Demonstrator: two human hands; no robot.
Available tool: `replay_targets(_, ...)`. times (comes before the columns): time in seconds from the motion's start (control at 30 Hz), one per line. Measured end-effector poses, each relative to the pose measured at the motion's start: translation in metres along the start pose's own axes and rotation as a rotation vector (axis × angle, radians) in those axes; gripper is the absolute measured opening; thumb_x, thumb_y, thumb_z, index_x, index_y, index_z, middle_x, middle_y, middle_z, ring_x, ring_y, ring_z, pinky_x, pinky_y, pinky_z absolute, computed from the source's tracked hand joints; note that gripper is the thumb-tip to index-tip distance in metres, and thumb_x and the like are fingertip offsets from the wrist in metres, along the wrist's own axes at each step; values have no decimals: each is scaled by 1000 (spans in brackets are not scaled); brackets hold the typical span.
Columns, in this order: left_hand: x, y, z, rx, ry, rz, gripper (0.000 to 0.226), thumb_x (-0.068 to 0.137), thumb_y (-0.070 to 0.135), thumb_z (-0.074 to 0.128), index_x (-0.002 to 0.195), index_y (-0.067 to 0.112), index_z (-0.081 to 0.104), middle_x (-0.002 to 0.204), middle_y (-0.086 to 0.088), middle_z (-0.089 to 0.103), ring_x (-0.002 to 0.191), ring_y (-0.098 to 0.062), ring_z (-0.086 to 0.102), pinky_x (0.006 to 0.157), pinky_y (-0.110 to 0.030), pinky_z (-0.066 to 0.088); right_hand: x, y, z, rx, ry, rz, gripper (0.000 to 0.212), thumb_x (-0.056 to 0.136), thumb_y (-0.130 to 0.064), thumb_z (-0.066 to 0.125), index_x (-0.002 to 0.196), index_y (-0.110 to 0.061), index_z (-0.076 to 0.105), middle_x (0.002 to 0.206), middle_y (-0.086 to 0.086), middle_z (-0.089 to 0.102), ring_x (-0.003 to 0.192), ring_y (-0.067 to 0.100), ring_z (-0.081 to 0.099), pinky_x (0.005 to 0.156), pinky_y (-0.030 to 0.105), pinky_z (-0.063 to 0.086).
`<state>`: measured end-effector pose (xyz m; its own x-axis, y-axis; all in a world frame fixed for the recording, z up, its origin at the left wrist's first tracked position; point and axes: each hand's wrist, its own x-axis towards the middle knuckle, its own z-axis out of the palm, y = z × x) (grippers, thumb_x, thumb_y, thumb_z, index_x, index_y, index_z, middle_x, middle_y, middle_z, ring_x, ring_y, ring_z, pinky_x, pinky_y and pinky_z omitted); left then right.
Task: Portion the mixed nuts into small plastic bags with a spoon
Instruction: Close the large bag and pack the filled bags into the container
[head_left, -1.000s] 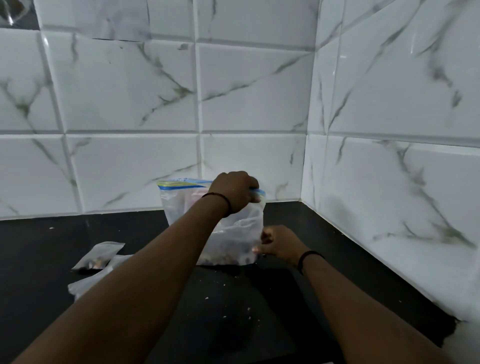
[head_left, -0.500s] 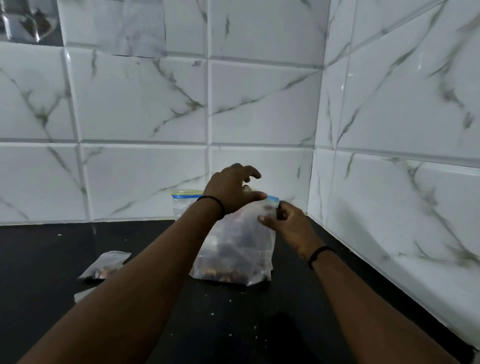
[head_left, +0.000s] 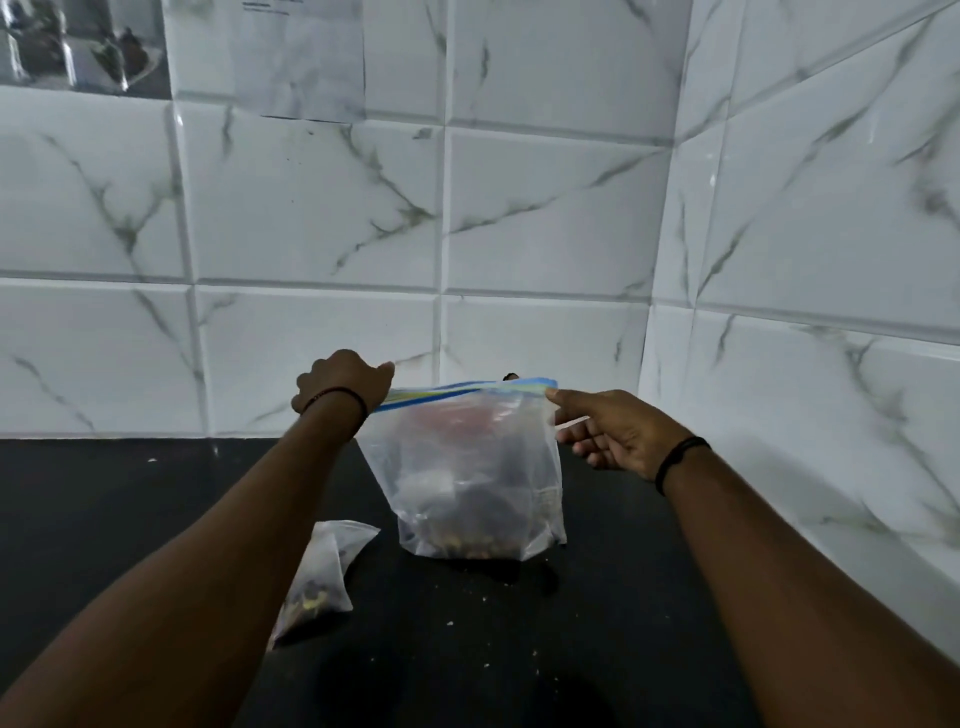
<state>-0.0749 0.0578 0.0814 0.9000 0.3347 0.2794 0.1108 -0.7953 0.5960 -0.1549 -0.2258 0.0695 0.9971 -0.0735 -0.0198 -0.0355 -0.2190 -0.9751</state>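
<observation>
A large clear zip bag (head_left: 467, 467) with a blue and yellow seal strip stands upright on the black counter (head_left: 597, 623), with dark mixed nuts in its bottom. My left hand (head_left: 343, 382) grips the left end of the seal strip. My right hand (head_left: 613, 434) pinches the right end of the strip between thumb and forefinger, the other fingers loosely out. The strip is stretched straight between both hands. A small clear bag (head_left: 322, 577) holding some nuts lies on the counter in front left, partly hidden by my left forearm. No spoon shows.
White marble-look tiled walls (head_left: 311, 234) meet in a corner just behind and right of the large bag. A sheet of paper (head_left: 298, 57) hangs on the back wall. Pale crumbs (head_left: 485, 597) are scattered on the counter in front of the bag.
Both hands have spread apart along the seal strip, the left to its left end and the right to its right end, pulling it taut. The view has shifted closer.
</observation>
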Motion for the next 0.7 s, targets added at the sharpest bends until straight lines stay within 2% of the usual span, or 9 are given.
replay_targets(0.1, 3, -4, -4, -101, -119, -34, 33, 91, 39, 55, 91, 6, 54, 97, -16, 58, 87, -34, 55, 77, -35, 42, -1, -7, 3, 73, -11, 30, 41, 84, -50, 70, 92, -10, 64, 71, 8, 70, 47, 12, 56, 44, 18, 46)
replay_targets(0.2, 6, -13, -6, -350, -331, -167, 38, 98, 35, 50, 100, -2, 52, 83, -21, 51, 65, -32, 51, 67, -39, 47, -1, -14, 4, 85, 7, 47, 41, 87, -48, 67, 91, -7, 64, 71, 11, 70, 46, 13, 58, 42, 19, 47)
replay_targets(0.27, 5, -18, -8, -398, -431, -231, 45, 101, 38, 45, 108, -6, 50, 81, -21, 51, 64, -34, 52, 61, -45, 49, 0, -19, 2, 85, 34, 43, 35, 91, -40, 66, 86, -5, 64, 69, 11, 70, 45, 13, 59, 40, 18, 47)
replay_targets(0.37, 1, -17, -13, -424, -484, -245, 42, 103, 33, 41, 111, -8, 45, 79, -25, 53, 59, -35, 57, 55, -47, 54, -2, -28, 1, 156, 13, 59, 25, 92, -24, 66, 83, -1, 63, 67, 13, 69, 43, 13, 62, 37, 19, 48)
replay_targets(0.47, -1, -15, -15, -479, -497, -238, 33, 103, 27, 45, 110, -5, 44, 78, -24, 56, 36, -28, 60, 31, -34, 50, -2, -31, 0, 230, -1, 110, 21, 91, -16, 69, 84, 2, 61, 63, 16, 69, 42, 14, 63, 38, 19, 51)
replay_targets(0.53, -2, -13, -15, -586, -506, -214, 26, 102, 23, 49, 110, -1, 45, 83, -22, 56, 37, -28, 61, 31, -33, 49, -2, -30, -2, 243, -3, 127, 21, 90, -14, 71, 83, 4, 62, 61, 17, 68, 41, 14, 63, 40, 19, 53)
replay_targets(0.63, -5, -8, -16, -775, -552, -167, 16, 102, 11, 46, 97, -3, 48, 90, -19, 55, 61, -36, 62, 40, -39, 55, -3, -27, -7, 236, -17, 142, 19, 88, -11, 72, 84, 5, 63, 60, 16, 68, 42, 14, 64, 43, 20, 55)
replay_targets(0.7, -4, -8, -16, -831, -610, -140, 18, 101, 5, 42, 90, -7, 50, 90, -20, 57, 57, -36, 66, 47, -41, 57, -4, -27, -10, 221, -20, 146, 17, 88, -10, 72, 84, 4, 64, 58, 14, 68, 43, 14, 65, 43, 20, 55)
